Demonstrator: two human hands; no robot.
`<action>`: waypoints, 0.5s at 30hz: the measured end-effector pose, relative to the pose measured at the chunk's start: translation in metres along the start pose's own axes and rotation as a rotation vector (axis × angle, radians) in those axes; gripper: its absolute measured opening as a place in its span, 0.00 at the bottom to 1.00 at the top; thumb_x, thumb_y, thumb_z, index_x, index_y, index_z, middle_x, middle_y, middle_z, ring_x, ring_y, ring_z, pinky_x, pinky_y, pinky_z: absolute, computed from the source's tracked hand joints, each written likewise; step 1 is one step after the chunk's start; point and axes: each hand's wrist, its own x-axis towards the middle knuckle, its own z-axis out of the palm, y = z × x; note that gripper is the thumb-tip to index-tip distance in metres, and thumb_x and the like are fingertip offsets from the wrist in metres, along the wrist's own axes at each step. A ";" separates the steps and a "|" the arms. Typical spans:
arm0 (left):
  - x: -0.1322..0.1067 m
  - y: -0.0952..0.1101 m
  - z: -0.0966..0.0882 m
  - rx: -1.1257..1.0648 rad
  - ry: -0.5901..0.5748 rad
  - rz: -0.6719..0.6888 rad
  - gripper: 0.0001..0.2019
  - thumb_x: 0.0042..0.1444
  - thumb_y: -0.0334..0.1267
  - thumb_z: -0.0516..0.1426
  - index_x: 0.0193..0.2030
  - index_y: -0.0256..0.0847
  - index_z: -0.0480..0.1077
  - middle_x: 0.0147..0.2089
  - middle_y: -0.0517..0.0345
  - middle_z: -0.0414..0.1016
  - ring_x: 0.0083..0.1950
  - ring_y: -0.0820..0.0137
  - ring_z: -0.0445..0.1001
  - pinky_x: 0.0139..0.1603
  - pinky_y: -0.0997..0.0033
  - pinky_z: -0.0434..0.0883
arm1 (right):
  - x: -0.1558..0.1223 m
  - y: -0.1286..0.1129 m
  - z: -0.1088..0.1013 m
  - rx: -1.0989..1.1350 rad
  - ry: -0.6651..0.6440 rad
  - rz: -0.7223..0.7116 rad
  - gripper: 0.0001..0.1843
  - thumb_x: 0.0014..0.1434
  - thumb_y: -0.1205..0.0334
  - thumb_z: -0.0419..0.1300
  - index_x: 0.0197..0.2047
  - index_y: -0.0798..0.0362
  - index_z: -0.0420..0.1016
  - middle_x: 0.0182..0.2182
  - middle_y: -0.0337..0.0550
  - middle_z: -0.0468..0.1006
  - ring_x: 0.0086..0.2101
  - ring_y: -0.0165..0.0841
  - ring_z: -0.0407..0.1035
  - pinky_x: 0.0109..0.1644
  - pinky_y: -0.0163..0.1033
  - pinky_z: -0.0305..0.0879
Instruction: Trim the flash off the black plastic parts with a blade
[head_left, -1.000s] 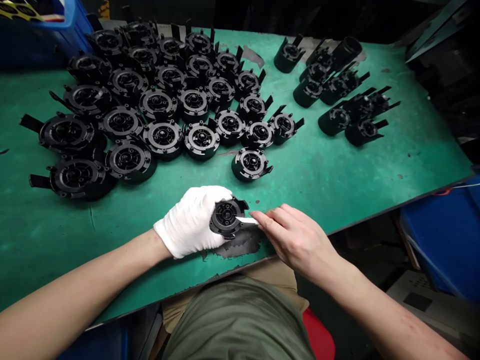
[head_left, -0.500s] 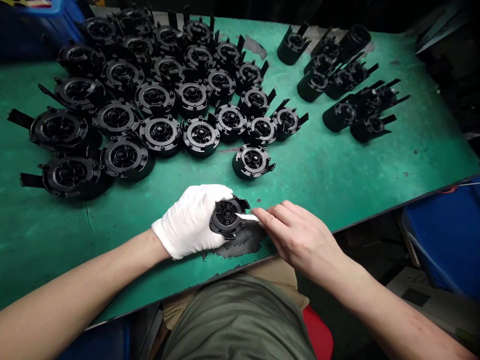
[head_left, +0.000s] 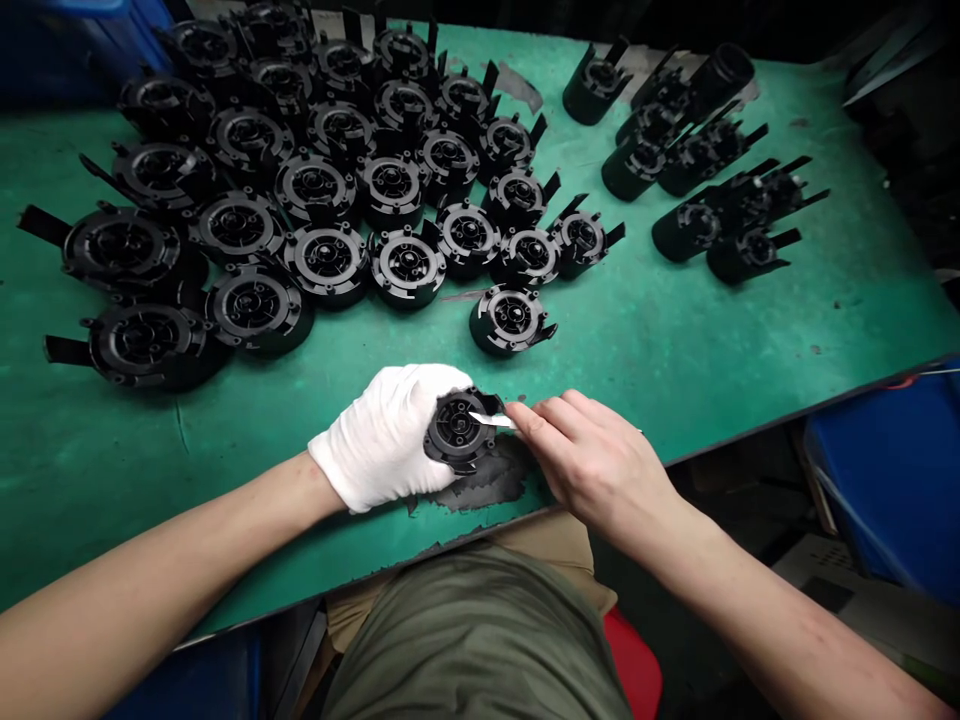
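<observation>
On the green worktop (head_left: 750, 350), near its front edge, is the black housing (head_left: 457, 425), held by the left hand (head_left: 394, 435) in a white glove; its fingers wrap around the side, w/ the round face visible. The right hand (head_left: 600, 455) is bare, w/ fingers pinched on a thin pale blade (head_left: 491, 420), tip over the housing's face; if it touches, I cannot tell.

Containers, 3 pcs, all blue: one blue bin (head_left: 82, 45) at the far left corner, one blue container (head_left: 892, 480) off the right side, and one blue box (head_left: 195, 675) partly seen under the worktop, lower left. Contents of all 3 are not clear.

Qty: 1 housing in hand, 1 single housing (head_left: 510, 315) just beyond it, then abt. 25 in a crowded group (head_left: 315, 185); far ones overlap, so no. is approx. To the right stand abt. 10 narrower black parts (head_left: 686, 165), plus 1 open black tube (head_left: 727, 72).
</observation>
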 end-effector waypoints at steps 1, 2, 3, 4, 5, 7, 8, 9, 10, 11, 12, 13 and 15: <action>0.000 -0.001 0.001 0.008 0.000 -0.001 0.10 0.62 0.42 0.65 0.45 0.42 0.72 0.47 0.52 0.82 0.47 0.59 0.82 0.48 0.60 0.75 | 0.001 0.000 0.000 0.000 -0.003 0.001 0.15 0.75 0.73 0.58 0.61 0.61 0.77 0.36 0.46 0.77 0.36 0.39 0.60 0.40 0.45 0.58; -0.001 -0.001 0.001 0.015 0.001 -0.004 0.10 0.62 0.43 0.65 0.46 0.42 0.73 0.48 0.51 0.82 0.48 0.58 0.82 0.49 0.60 0.75 | 0.001 0.000 0.000 -0.003 -0.008 0.001 0.15 0.74 0.73 0.58 0.61 0.61 0.77 0.37 0.46 0.77 0.36 0.39 0.60 0.40 0.45 0.58; -0.001 -0.001 0.002 0.020 0.004 -0.006 0.11 0.62 0.43 0.66 0.47 0.42 0.73 0.49 0.50 0.82 0.49 0.57 0.83 0.50 0.59 0.76 | 0.002 0.000 0.000 -0.009 -0.008 0.003 0.15 0.74 0.73 0.58 0.61 0.60 0.77 0.36 0.46 0.77 0.36 0.39 0.60 0.40 0.45 0.58; -0.001 -0.001 0.002 0.022 0.005 -0.008 0.12 0.62 0.44 0.66 0.47 0.42 0.73 0.50 0.49 0.83 0.49 0.57 0.83 0.51 0.59 0.76 | 0.002 -0.001 -0.001 -0.019 -0.006 0.006 0.15 0.74 0.73 0.58 0.60 0.60 0.77 0.36 0.46 0.77 0.35 0.39 0.60 0.40 0.45 0.58; -0.001 -0.001 0.002 0.025 0.010 -0.010 0.13 0.62 0.44 0.66 0.48 0.42 0.73 0.50 0.49 0.83 0.50 0.56 0.83 0.51 0.58 0.76 | 0.003 -0.003 -0.001 -0.031 -0.001 0.012 0.15 0.74 0.73 0.58 0.60 0.60 0.77 0.35 0.45 0.76 0.35 0.39 0.60 0.39 0.45 0.58; -0.001 0.000 0.003 0.033 0.021 -0.013 0.13 0.62 0.43 0.66 0.49 0.42 0.74 0.50 0.50 0.83 0.49 0.56 0.83 0.51 0.58 0.76 | 0.002 -0.006 -0.001 -0.055 0.008 0.037 0.15 0.75 0.73 0.57 0.61 0.60 0.77 0.35 0.45 0.76 0.35 0.39 0.61 0.39 0.45 0.58; -0.001 0.001 0.003 0.038 0.027 -0.016 0.12 0.62 0.43 0.65 0.49 0.42 0.74 0.49 0.51 0.83 0.48 0.56 0.83 0.50 0.58 0.76 | 0.002 -0.009 0.000 -0.064 0.011 0.052 0.15 0.75 0.73 0.57 0.61 0.60 0.77 0.35 0.45 0.76 0.36 0.39 0.61 0.39 0.46 0.59; -0.001 0.001 0.003 0.040 0.030 -0.017 0.11 0.63 0.42 0.65 0.49 0.42 0.74 0.49 0.51 0.84 0.48 0.56 0.83 0.50 0.58 0.76 | 0.002 -0.011 0.001 -0.072 0.014 0.068 0.16 0.75 0.73 0.57 0.62 0.60 0.77 0.35 0.45 0.77 0.36 0.39 0.61 0.40 0.46 0.59; -0.001 0.002 0.003 0.040 0.029 -0.017 0.10 0.63 0.42 0.65 0.48 0.42 0.74 0.49 0.51 0.84 0.48 0.57 0.83 0.50 0.58 0.76 | 0.001 -0.013 0.002 -0.080 0.017 0.084 0.17 0.74 0.73 0.57 0.62 0.61 0.77 0.36 0.45 0.77 0.36 0.39 0.61 0.40 0.46 0.59; -0.001 0.002 0.002 0.036 0.025 -0.017 0.09 0.63 0.42 0.65 0.47 0.43 0.73 0.49 0.51 0.83 0.48 0.57 0.83 0.49 0.59 0.76 | 0.000 -0.016 0.003 -0.088 0.021 0.098 0.17 0.74 0.74 0.57 0.62 0.61 0.77 0.36 0.46 0.77 0.36 0.39 0.61 0.40 0.46 0.59; 0.000 0.003 0.002 0.030 0.021 -0.016 0.09 0.63 0.42 0.65 0.46 0.43 0.73 0.48 0.52 0.83 0.48 0.57 0.83 0.49 0.59 0.76 | -0.001 -0.017 0.005 -0.095 0.025 0.112 0.17 0.74 0.74 0.57 0.62 0.61 0.77 0.36 0.46 0.77 0.36 0.39 0.61 0.40 0.46 0.60; 0.000 0.003 0.002 0.024 0.022 -0.014 0.09 0.63 0.42 0.65 0.45 0.43 0.73 0.47 0.52 0.83 0.48 0.57 0.83 0.49 0.59 0.76 | -0.002 -0.019 0.006 -0.101 0.030 0.125 0.17 0.74 0.74 0.57 0.62 0.60 0.77 0.36 0.46 0.78 0.36 0.39 0.61 0.40 0.46 0.60; 0.000 0.003 0.002 0.019 0.025 -0.011 0.09 0.63 0.43 0.66 0.45 0.43 0.73 0.46 0.53 0.83 0.48 0.57 0.83 0.50 0.59 0.77 | -0.004 -0.021 0.009 -0.098 0.047 0.138 0.17 0.75 0.73 0.57 0.62 0.60 0.77 0.36 0.46 0.78 0.36 0.39 0.61 0.41 0.45 0.60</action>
